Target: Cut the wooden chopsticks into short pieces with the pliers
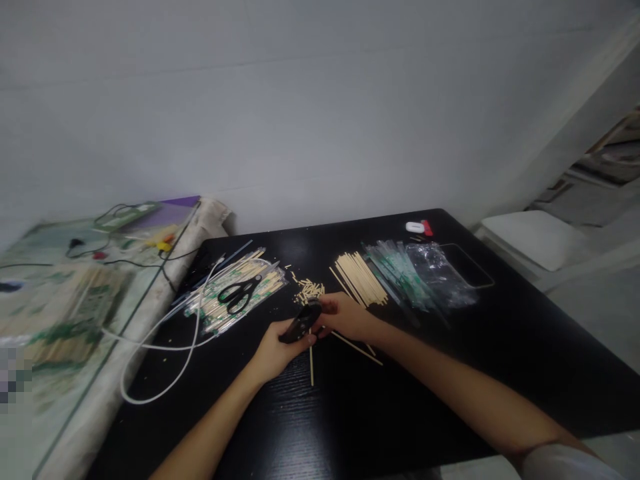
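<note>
My left hand (277,350) is closed around a black hand tool (301,321) whose exact kind is unclear. My right hand (345,315) curls its fingers at the tool's far end, touching it. From under the tool, a thin wooden chopstick (312,365) points toward me; whether either hand grips it is hidden. Just beyond the hands lies a heap of short cut wooden pieces (309,291). Right of that is a row of whole bare chopsticks (361,279). A couple of loose chopsticks (357,348) lie below my right hand.
Black-handled scissors (240,292) rest on wrapped chopsticks (215,313) at left, with a white cable (193,347) looping past. Torn plastic wrappers (407,273), a clear bag (445,277) and a white case (415,227) are on the right. A glass-topped table (55,413) adjoins the black table (430,407).
</note>
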Action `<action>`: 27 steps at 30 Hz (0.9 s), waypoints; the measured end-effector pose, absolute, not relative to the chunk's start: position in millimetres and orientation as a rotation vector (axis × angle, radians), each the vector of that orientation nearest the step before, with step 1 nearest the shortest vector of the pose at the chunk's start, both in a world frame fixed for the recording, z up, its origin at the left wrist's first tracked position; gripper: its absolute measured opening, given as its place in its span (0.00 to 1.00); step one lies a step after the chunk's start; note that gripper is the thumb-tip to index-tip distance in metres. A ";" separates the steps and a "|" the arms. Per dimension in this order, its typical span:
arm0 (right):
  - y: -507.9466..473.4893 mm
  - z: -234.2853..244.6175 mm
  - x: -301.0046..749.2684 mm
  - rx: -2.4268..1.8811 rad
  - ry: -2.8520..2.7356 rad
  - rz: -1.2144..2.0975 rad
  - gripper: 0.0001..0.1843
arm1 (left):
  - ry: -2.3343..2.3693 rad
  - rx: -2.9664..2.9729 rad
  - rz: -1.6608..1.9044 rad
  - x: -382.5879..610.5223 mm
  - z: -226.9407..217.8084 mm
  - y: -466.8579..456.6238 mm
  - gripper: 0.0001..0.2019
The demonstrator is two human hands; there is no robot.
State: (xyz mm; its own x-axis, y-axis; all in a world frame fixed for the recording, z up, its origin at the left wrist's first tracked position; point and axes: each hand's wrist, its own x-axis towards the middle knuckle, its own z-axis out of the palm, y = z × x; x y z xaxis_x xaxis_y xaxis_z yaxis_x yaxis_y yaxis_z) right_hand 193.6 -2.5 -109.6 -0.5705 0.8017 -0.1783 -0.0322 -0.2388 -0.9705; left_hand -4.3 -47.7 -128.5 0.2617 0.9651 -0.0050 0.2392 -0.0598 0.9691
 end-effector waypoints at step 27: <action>12.4 -89.0 230.6 -1.858 -2.554 0.605 0.06 | 1.348 1.409 0.940 -7.7 -129.0 -40.0 0.20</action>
